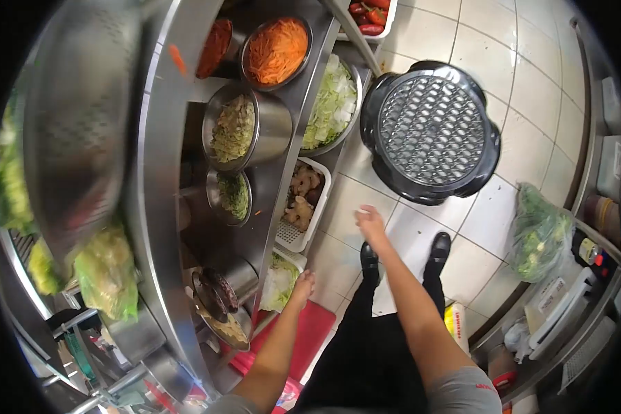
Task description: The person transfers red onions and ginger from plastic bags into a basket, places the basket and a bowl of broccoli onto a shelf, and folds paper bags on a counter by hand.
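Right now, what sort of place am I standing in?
Probably a commercial kitchen's prep area: there's a steel shelf, a heap of shredded carrots in a metal bowl, and chopped pale greens in another.

Steel shelf (248, 238) lined with metal containers.
A carrot bowl (272, 87) sits by the front edge at the far end, a deep pot (272, 127) beside it; over on the tiled floor (541, 138), a black stool (431, 131).

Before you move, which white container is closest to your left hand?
The leaf container, white with pale green leaves, beside the left hand. The root container lies farther; the pepper container, with red peppers, farthest.
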Action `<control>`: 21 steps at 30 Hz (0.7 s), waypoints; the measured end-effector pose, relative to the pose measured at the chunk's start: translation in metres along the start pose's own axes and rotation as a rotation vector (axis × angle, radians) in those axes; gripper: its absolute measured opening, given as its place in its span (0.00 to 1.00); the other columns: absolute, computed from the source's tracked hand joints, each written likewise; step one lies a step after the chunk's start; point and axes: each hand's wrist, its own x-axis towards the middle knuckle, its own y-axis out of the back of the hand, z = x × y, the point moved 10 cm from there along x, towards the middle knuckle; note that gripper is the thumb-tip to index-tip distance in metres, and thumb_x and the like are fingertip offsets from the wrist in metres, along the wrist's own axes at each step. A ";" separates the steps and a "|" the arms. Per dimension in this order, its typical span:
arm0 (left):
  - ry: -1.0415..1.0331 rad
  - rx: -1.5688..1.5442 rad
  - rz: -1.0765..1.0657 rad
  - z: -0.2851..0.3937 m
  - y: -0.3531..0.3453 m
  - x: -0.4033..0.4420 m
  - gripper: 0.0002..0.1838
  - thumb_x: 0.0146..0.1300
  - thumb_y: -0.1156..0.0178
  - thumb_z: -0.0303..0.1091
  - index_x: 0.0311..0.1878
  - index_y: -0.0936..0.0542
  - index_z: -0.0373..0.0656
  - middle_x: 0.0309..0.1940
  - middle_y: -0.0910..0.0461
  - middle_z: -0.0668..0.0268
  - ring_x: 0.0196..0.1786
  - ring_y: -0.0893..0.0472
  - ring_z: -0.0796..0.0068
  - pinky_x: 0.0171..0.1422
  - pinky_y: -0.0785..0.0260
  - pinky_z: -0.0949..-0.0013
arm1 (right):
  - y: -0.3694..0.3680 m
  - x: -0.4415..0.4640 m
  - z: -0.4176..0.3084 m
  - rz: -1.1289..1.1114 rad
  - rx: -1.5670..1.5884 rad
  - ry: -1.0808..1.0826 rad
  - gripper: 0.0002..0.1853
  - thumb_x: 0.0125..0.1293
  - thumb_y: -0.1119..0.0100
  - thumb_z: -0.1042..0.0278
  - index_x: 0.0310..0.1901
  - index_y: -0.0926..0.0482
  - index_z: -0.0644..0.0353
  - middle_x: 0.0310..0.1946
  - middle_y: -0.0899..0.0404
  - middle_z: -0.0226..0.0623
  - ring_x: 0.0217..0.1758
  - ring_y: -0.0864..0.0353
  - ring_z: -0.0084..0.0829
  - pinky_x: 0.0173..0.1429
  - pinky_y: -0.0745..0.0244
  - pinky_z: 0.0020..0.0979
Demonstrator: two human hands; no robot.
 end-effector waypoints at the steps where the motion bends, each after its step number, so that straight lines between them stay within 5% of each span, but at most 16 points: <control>1: -0.005 -0.058 0.005 0.010 0.003 0.004 0.28 0.65 0.49 0.45 0.64 0.39 0.45 0.53 0.33 0.64 0.52 0.32 0.71 0.50 0.35 0.65 | -0.034 0.008 -0.007 -0.066 0.009 -0.277 0.34 0.56 0.41 0.51 0.58 0.35 0.67 0.39 0.22 0.49 0.45 0.22 0.41 0.49 0.28 0.35; 3: 0.007 -0.158 0.019 0.027 0.010 0.011 0.29 0.66 0.50 0.44 0.67 0.43 0.44 0.63 0.40 0.61 0.64 0.37 0.64 0.58 0.36 0.59 | -0.084 0.036 -0.011 0.068 -0.099 -0.253 0.34 0.56 0.38 0.59 0.60 0.37 0.67 0.42 0.24 0.50 0.43 0.23 0.39 0.46 0.28 0.35; 4: 0.013 -0.160 0.037 0.026 0.017 0.022 0.29 0.66 0.50 0.44 0.67 0.43 0.44 0.63 0.40 0.61 0.64 0.37 0.64 0.58 0.36 0.59 | -0.105 0.042 -0.018 0.069 0.066 -0.265 0.37 0.54 0.37 0.58 0.61 0.39 0.69 0.47 0.27 0.56 0.52 0.26 0.47 0.53 0.30 0.37; 7: -0.049 -0.162 0.049 0.031 0.030 0.048 0.31 0.65 0.50 0.42 0.67 0.46 0.42 0.64 0.41 0.60 0.65 0.38 0.63 0.59 0.37 0.59 | -0.126 0.046 0.001 0.209 -0.214 -0.381 0.41 0.53 0.37 0.64 0.65 0.47 0.67 0.43 0.26 0.57 0.52 0.27 0.51 0.56 0.31 0.39; 10: -0.054 -0.174 0.140 0.014 0.049 0.089 0.32 0.64 0.48 0.45 0.67 0.45 0.43 0.59 0.36 0.61 0.57 0.33 0.67 0.55 0.36 0.61 | -0.119 0.066 0.045 0.158 -0.083 -0.238 0.30 0.51 0.35 0.66 0.55 0.35 0.68 0.35 0.24 0.51 0.45 0.24 0.49 0.51 0.30 0.41; 12: -0.087 -0.205 0.184 0.003 0.048 0.108 0.31 0.65 0.49 0.46 0.67 0.45 0.43 0.57 0.35 0.59 0.55 0.32 0.66 0.54 0.35 0.62 | -0.135 0.061 0.074 -0.106 0.180 -0.335 0.20 0.51 0.35 0.67 0.43 0.29 0.67 0.29 0.24 0.47 0.38 0.23 0.47 0.46 0.30 0.41; 15: -0.026 -0.218 0.245 -0.020 0.049 0.127 0.32 0.66 0.54 0.54 0.65 0.44 0.42 0.50 0.29 0.58 0.46 0.26 0.67 0.42 0.31 0.68 | -0.116 0.033 0.085 -0.022 0.016 -0.340 0.24 0.47 0.33 0.63 0.44 0.27 0.68 0.33 0.23 0.51 0.38 0.22 0.46 0.45 0.29 0.40; 18: 0.215 -0.350 0.248 -0.038 0.036 0.120 0.32 0.66 0.54 0.56 0.63 0.41 0.42 0.54 0.32 0.51 0.53 0.28 0.58 0.54 0.32 0.57 | -0.061 -0.001 0.080 0.245 -0.191 -0.337 0.25 0.48 0.39 0.61 0.47 0.26 0.68 0.39 0.22 0.55 0.44 0.22 0.50 0.48 0.29 0.40; 21: 0.248 -0.094 0.358 -0.070 0.065 0.159 0.33 0.65 0.52 0.56 0.59 0.37 0.35 0.49 0.27 0.51 0.49 0.25 0.63 0.48 0.29 0.62 | -0.013 -0.021 0.108 0.213 -0.143 -0.286 0.23 0.48 0.44 0.68 0.48 0.26 0.69 0.38 0.21 0.56 0.43 0.21 0.48 0.47 0.29 0.38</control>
